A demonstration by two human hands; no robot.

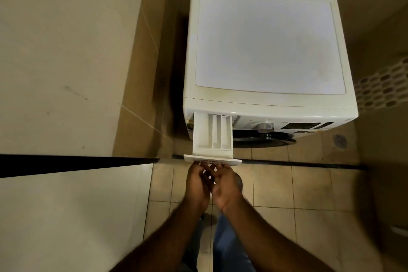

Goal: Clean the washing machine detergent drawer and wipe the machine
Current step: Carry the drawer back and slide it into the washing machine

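Note:
A white front-loading washing machine (267, 46) stands in a tiled corner, seen from above. Its white detergent drawer (212, 132) is pulled far out of the slot at the machine's front left, showing three long compartments. My left hand (197, 185) and my right hand (225, 185) are side by side just below the drawer's front panel (213, 159). The fingers of both hands reach under that panel's lower edge and hold it. The fingertips are hidden beneath the panel.
A silver dial (265, 127) and dark display sit on the control panel right of the drawer slot. The dark round door (265, 140) lies below them. A wall stands at left, a floor drain (340, 141) at right, and beige floor tiles under me.

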